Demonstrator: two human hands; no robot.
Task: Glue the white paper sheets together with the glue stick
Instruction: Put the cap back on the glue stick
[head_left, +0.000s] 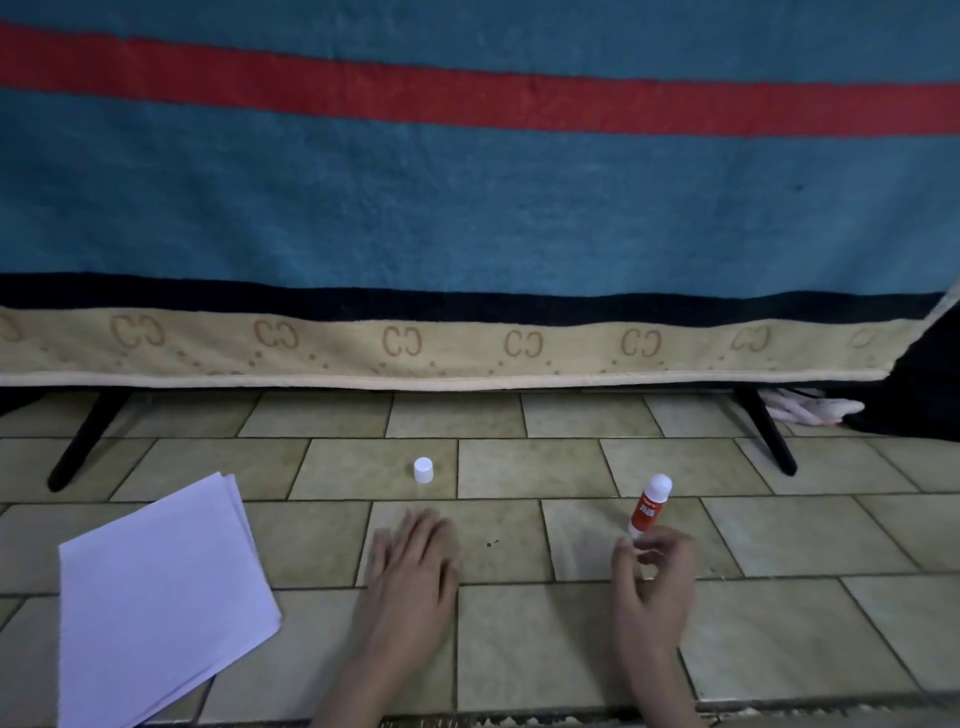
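glue stick (649, 505) uncapped, nothing glued yet
i see right hand (655, 587) pinching its base, left hand (413, 561) flat, paper sheets (161, 587) untouched.

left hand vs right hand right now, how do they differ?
The left hand lies flat on the tiled floor, fingers straight, holding nothing. The right hand has curled fingers at the base of the upright glue stick. The left is nearer the loose white cap. Both are bare.
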